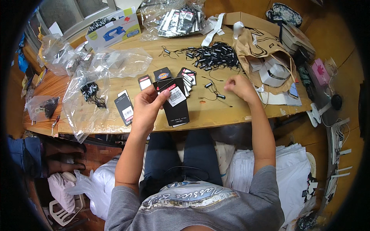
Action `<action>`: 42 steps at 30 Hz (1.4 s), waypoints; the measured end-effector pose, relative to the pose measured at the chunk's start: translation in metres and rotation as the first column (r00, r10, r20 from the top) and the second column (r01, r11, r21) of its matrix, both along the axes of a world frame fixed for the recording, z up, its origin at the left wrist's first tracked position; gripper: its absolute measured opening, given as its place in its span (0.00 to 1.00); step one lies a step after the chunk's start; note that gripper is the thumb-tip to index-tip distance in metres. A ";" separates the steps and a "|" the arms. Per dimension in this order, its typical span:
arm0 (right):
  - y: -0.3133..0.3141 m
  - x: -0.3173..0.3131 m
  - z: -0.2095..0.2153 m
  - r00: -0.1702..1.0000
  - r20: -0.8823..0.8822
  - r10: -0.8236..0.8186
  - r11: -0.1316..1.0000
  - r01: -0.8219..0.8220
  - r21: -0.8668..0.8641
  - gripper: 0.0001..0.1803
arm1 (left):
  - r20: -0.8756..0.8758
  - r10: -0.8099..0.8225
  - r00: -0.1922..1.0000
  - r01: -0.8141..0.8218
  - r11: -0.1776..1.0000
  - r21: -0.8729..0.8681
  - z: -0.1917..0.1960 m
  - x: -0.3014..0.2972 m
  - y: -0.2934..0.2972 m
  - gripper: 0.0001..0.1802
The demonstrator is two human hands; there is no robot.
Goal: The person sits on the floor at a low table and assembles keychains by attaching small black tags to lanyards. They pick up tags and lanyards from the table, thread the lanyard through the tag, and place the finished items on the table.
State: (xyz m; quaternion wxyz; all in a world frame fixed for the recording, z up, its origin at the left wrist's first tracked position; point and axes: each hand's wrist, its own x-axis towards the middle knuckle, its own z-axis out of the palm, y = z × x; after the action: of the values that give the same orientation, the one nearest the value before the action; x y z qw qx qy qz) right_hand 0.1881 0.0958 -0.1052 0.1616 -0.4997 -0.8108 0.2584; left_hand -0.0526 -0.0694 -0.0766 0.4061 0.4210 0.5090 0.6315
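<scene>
The left hand (pixel 146 106) pinches black tags (pixel 177 112) over the worktop's (pixel 227 117) near edge, long axis near-to-far. To their right lie loose cords (pixel 221 96), closer to the right hand (pixel 241 87); its fingers curl, but I cannot tell whether they grip anything.

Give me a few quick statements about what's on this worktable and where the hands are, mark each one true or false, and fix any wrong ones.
1. The left hand holds a black tag. True.
2. The right hand rests on the brown paper bag. False: it is in front of the bag, near loose black cords.
3. A heap of black cords lies to the left of the paper bag. True.
4. The printed carton stands at the table's near edge. False: it stands toward the far left.
5. Folded white material lies below the tabletop, on the person's right. True.
</scene>
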 end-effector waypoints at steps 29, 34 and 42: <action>-0.023 -0.032 0.033 0.313 -0.914 -0.259 0.722 -0.566 -0.398 0.07 | 0.138 -0.311 0.940 0.312 0.950 0.012 -0.003 0.069 0.053 0.09; -0.020 -0.033 0.039 0.338 -0.897 -0.285 0.753 -0.500 -0.428 0.06 | 0.140 -0.344 0.928 0.351 0.936 -0.028 -0.015 0.072 0.071 0.07; 0.020 -0.025 0.053 0.204 -0.921 -0.331 0.849 -0.362 -0.386 0.12 | 0.083 -0.348 0.934 0.355 0.928 -0.108 -0.021 0.060 0.058 0.08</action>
State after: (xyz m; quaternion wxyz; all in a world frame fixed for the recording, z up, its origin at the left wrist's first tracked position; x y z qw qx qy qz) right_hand 0.1632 0.1157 -0.0527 0.4884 -0.2354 -0.4208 0.7273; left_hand 0.0078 -0.0112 -0.0979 0.5531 0.4600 0.4500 0.5292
